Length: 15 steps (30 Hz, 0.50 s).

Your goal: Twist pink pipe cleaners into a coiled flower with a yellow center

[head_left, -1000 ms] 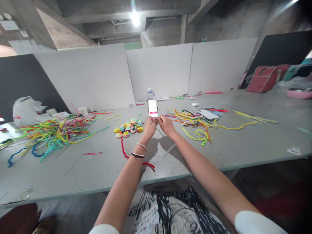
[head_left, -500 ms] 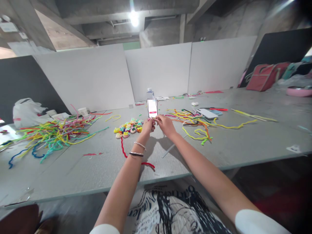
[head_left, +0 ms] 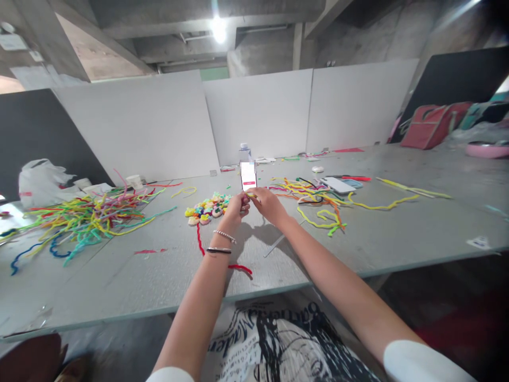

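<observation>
My left hand (head_left: 237, 207) and my right hand (head_left: 268, 205) meet above the middle of the table, fingers pinched together. Between their fingertips shows a small yellow pipe cleaner piece (head_left: 251, 194), mostly hidden by the fingers. Just left of my left hand lies a cluster of small pipe cleaner flowers (head_left: 207, 208) in yellow, pink, purple and other colours. A red pipe cleaner (head_left: 200, 239) curves from below the flowers and passes under my left forearm. Directly beyond my hands, a phone with a lit screen (head_left: 248, 175) leans upright against a clear bottle (head_left: 245, 153).
A big tangle of coloured pipe cleaners (head_left: 91, 217) covers the left side, near a white plastic bag (head_left: 37, 183). To the right are loose pipe cleaners (head_left: 322, 196), another phone (head_left: 338, 184) and a grey strip (head_left: 274, 246). White panels (head_left: 258, 116) stand behind; a red bag (head_left: 431, 126) sits far right.
My left hand and forearm have shifted slightly left, and its wrist has turned a little. My right hand stays nearly in place. More of the yellow piece shows between the fingertips.
</observation>
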Each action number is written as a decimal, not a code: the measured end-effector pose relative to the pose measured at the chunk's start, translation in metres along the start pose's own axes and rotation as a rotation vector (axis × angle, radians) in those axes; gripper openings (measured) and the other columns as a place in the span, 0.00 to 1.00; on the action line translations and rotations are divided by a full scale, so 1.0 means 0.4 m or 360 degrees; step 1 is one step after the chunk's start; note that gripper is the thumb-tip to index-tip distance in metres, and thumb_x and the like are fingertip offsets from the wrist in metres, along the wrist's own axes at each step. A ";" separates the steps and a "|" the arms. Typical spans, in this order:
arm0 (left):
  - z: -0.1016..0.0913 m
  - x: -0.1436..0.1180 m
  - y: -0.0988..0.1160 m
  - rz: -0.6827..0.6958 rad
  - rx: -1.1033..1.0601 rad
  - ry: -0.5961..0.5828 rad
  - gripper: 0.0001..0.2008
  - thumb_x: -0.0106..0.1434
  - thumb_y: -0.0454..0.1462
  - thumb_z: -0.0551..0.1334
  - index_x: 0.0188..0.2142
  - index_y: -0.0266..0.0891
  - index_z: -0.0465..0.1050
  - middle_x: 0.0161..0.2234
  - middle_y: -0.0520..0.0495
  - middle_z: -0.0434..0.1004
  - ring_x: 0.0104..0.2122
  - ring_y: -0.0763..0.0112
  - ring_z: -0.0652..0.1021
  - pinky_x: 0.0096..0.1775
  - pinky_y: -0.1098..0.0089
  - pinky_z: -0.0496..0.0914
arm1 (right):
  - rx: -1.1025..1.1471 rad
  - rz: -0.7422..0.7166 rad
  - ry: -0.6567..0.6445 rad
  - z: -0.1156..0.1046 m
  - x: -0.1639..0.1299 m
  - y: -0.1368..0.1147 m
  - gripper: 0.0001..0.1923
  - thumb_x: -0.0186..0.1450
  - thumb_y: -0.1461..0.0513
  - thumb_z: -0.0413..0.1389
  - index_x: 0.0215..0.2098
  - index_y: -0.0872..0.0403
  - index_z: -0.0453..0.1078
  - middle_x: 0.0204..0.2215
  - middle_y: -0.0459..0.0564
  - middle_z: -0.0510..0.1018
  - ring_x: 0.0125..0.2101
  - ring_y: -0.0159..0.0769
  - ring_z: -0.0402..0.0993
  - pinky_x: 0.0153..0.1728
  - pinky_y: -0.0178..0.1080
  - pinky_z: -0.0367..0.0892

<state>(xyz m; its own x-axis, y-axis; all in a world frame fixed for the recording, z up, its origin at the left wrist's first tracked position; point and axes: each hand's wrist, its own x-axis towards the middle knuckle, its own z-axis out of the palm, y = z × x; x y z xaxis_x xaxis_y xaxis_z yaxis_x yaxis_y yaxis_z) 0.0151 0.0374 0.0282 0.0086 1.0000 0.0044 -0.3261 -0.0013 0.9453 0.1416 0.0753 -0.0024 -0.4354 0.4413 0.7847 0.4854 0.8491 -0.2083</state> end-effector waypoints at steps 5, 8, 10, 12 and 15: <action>0.008 -0.001 -0.003 0.0033 0.0144 0.0116 0.11 0.60 0.35 0.51 0.22 0.39 0.52 0.17 0.60 0.49 0.12 0.85 0.52 0.16 0.79 0.44 | -0.0069 -0.0048 0.0010 0.012 -0.005 0.020 0.14 0.69 0.60 0.44 0.44 0.53 0.70 0.38 0.53 0.75 0.41 0.39 0.68 0.42 0.38 0.62; 0.014 0.006 -0.013 0.0105 0.0284 0.0252 0.12 0.62 0.37 0.51 0.23 0.39 0.54 0.17 0.59 0.52 0.12 0.84 0.54 0.17 0.78 0.45 | -0.0067 -0.0043 0.0028 0.014 -0.009 0.022 0.14 0.69 0.60 0.44 0.43 0.52 0.71 0.37 0.53 0.76 0.40 0.38 0.68 0.42 0.38 0.62; 0.016 0.015 -0.022 0.0179 0.0380 0.0340 0.12 0.63 0.38 0.51 0.24 0.39 0.55 0.17 0.58 0.54 0.13 0.83 0.56 0.18 0.78 0.47 | -0.0046 -0.0033 0.0041 0.013 -0.010 0.021 0.15 0.69 0.59 0.44 0.43 0.52 0.72 0.37 0.53 0.76 0.40 0.38 0.68 0.42 0.38 0.62; 0.015 0.026 -0.032 0.0252 0.0448 0.0415 0.10 0.63 0.39 0.53 0.26 0.39 0.57 0.18 0.57 0.57 0.15 0.81 0.59 0.19 0.77 0.50 | -0.0001 -0.0004 0.0062 0.012 -0.010 0.018 0.15 0.69 0.59 0.44 0.42 0.53 0.72 0.37 0.53 0.77 0.40 0.38 0.69 0.42 0.38 0.62; 0.012 0.036 -0.041 0.0459 0.0781 0.0597 0.06 0.63 0.38 0.54 0.32 0.40 0.58 0.22 0.54 0.64 0.21 0.75 0.66 0.24 0.75 0.56 | 0.0067 0.0103 0.0107 0.014 -0.005 0.015 0.15 0.68 0.59 0.45 0.40 0.54 0.73 0.36 0.52 0.77 0.39 0.38 0.69 0.42 0.38 0.61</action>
<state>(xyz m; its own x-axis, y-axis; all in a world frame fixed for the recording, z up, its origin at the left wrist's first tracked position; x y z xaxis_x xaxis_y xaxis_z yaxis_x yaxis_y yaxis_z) 0.0250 0.0518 0.0142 -0.3718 0.8943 0.2488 0.2011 -0.1841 0.9621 0.1414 0.0812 -0.0086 -0.3517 0.4763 0.8059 0.4778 0.8317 -0.2830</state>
